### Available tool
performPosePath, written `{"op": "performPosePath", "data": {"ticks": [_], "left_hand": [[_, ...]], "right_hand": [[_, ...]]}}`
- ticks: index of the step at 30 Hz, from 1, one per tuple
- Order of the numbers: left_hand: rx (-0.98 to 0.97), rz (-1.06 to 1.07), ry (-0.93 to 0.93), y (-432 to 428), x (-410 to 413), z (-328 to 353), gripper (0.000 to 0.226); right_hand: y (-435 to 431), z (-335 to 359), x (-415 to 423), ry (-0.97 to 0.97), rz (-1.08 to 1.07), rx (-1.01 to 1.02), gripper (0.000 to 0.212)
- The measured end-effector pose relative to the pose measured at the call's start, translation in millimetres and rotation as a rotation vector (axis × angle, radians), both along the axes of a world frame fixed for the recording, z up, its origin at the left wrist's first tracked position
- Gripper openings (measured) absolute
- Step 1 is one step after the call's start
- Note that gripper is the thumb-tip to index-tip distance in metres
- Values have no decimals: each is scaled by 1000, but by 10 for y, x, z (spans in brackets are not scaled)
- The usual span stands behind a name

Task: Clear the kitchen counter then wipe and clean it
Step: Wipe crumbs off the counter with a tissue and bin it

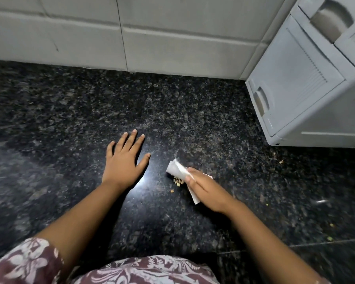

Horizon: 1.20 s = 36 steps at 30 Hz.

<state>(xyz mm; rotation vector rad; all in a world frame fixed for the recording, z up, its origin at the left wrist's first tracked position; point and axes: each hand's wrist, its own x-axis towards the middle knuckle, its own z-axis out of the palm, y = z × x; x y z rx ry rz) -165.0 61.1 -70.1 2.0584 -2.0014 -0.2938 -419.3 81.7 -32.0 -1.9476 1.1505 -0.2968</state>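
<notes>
The dark speckled granite counter [74, 111] fills the view. My left hand [124, 160] lies flat on it near the middle, fingers straight and spread. To its right, my right hand [205, 190] presses a folded white paper towel [177, 168] onto the counter. A small heap of tan crumbs [177, 182] sits against the towel's near edge, with one crumb loose just in front of it.
A white plastic drawer unit [307, 83] stands on the counter at the back right. Grey wall tiles [90, 33] run along the back. A few stray crumbs [281, 161] lie on the right of the counter, more near its front edge.
</notes>
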Motion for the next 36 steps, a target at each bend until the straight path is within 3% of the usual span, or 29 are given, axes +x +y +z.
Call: {"op": "performPosePath", "data": {"ticks": [2,6,9,11,16,21,27,32,36], "left_hand": [[-1,-21,13,12,-14,22,56],[-93,-174,72,57,-17,82,52],[-145,-381,137,171,-214,203,51],[-118,-597,193,322,-496,300,50],[-50,-990,211,645,-1050,291,53],[42,-1131,274,857,-1401,254,49],[36,-1200,112,890,-1487,33,53],[-10,-1164,154,892,-1489,-8,49],[-22,-1153,161,881,-1503,-22,48]], "right_hand": [[150,79,-23,-176,-273,23,28],[424,187,-93,-346,-754,-24,39],[761,332,-158,-283,-988,-116,32],[1091,420,-198,-144,-1118,-215,39],[1918,444,-228,295,-1251,-313,77],[2700,332,-49,603,-1402,-265,67],[3575,122,-58,853,-1718,-171,66],[3756,-268,-77,906,-1756,179,49],[3336,-363,-61,869,-1711,115,57]]}}
